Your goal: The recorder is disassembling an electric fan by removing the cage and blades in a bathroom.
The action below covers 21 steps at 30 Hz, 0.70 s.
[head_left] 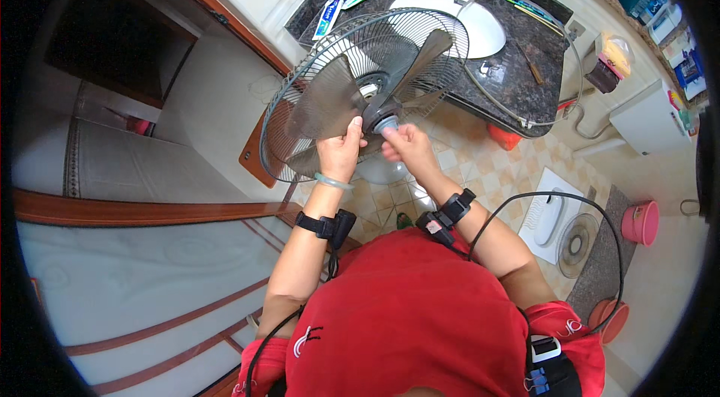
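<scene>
In front of me stands an electric fan with its wire cage [289,89] tilted and its dark, dusty blades [326,97] uncovered on the near side. My right hand [409,146] pinches a grey-blue blade nut [385,124] at the middle of the hub. Just left of it, my left hand [341,149] is closed on the lower edge of a blade, thumb up; its other fingertips are partly hidden. A thin wire-like ring [581,78] leans over the counter to the right of the cage.
Behind the fan, a dark stone counter [517,82] holds a white sink [484,29], toothpaste tubes [328,17], bottles and a wooden-handled tool [534,71]. A squat toilet [551,209], a round ringed grey object [578,245] and a pink bucket [640,222] are at right. A black cable [611,221] loops beside my right arm.
</scene>
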### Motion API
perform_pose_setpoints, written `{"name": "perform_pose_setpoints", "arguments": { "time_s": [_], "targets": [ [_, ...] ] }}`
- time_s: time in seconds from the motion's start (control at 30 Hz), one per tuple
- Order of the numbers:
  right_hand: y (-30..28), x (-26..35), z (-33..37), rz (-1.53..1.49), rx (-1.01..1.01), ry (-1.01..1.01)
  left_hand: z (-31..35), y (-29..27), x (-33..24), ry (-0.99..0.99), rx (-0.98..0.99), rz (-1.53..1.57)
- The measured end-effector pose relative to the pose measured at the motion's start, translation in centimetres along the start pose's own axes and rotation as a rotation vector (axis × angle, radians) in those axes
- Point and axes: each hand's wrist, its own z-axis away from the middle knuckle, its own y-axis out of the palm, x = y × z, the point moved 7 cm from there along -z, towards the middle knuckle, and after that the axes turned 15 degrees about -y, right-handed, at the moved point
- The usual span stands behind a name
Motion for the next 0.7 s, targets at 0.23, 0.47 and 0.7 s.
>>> {"name": "perform_pose_setpoints", "arguments": {
  "time_s": [0.23,0.47,0.7],
  "targets": [
    [-0.6,0.1,0.8,0.056,-0.132,0.012,0.1,0.2,0.0,0.017,0.005,-0.023],
    [-0.3,-0.1,0.3,-0.003,0.07,0.04,0.1,0.0,-0.3,0.041,0.004,-0.047],
    [-0.5,1.3,-0.3,0.427,-0.14,-0.295,0.4,0.2,-0.1,0.017,0.002,-0.004]
  ]
}}
